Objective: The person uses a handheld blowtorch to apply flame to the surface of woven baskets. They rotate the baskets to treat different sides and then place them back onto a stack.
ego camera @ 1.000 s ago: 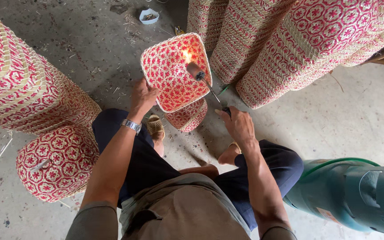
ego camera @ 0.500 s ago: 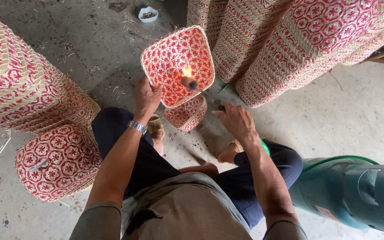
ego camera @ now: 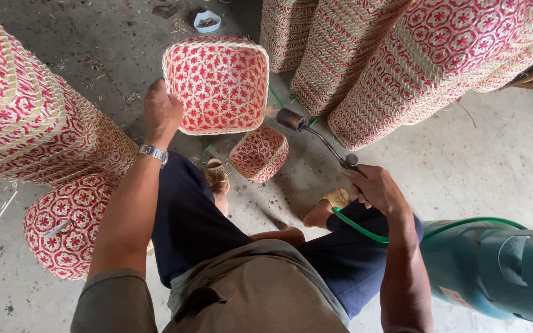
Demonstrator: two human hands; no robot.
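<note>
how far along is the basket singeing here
In hand: the left hand holds up a red woven basket while the right hand aims the gas torch beside it. A smaller basket lies on the floor; whether it or the stacks are done is unclear.

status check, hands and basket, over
Left hand grips the red woven basket by its rim. Right hand holds the gas torch, no flame visible. Small basket on floor below.

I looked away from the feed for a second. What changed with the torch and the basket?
The right hand drew the torch back out of the woven basket; its flame no longer shows. The left hand holds the basket as before. Small basket unmoved.
</note>
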